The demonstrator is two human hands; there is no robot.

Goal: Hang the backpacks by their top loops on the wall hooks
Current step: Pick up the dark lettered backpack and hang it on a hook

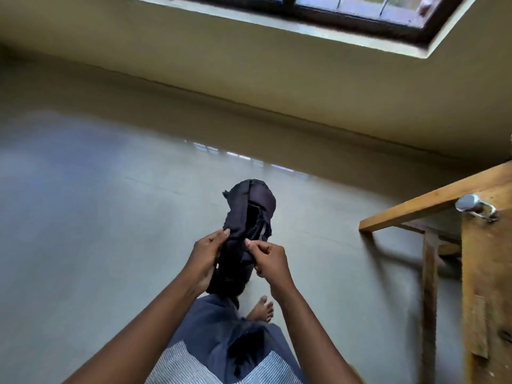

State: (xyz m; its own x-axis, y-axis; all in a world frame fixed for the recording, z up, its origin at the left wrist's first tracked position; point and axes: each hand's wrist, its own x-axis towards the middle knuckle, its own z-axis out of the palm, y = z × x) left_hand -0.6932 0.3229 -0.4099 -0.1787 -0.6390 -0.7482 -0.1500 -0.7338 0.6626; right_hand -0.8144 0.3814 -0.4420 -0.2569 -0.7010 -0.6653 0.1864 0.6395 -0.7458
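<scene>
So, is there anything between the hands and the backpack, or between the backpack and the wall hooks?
Nothing stands between the hands and the bag: the left hand and the right hand both grip the dark backpack. No wall hook is in view, so that path cannot be judged.

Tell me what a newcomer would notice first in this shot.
The dark backpack held up mid-frame over the grey floor draws the eye first, the left hand gripping its side and the right hand pinching its fabric. Next comes the shiny metal knob on the wooden panel at the right edge, then the window along the top.
</scene>
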